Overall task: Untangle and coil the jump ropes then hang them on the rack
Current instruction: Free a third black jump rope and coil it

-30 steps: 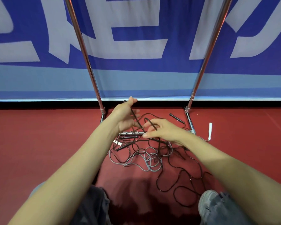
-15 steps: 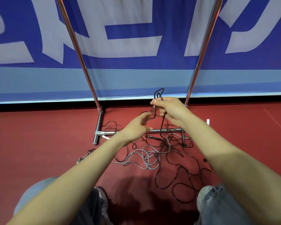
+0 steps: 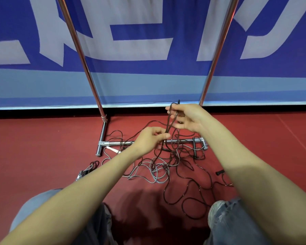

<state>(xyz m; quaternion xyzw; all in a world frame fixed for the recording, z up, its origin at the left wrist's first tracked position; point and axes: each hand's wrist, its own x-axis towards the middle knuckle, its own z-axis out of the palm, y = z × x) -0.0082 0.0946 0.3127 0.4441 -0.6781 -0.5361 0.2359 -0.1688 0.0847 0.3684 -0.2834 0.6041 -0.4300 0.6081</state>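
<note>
black jump rope (image 3: 169, 124) loop pinched on top by the right hand (image 3: 189, 119), lower by the left hand (image 3: 148, 140); the rest lies tangled with a grey rope (image 3: 155, 175) on the red floor (image 3: 42, 147) at the base of the rack (image 3: 182, 141).

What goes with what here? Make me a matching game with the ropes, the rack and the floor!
Things:
1 black rope
2 grey rope
3 rack
4 floor

Matches:
A red
B shiny metal
C pinched by the left hand and right hand
D all lying down, no hand on it

Pairs: 1-C, 2-D, 3-B, 4-A
</note>
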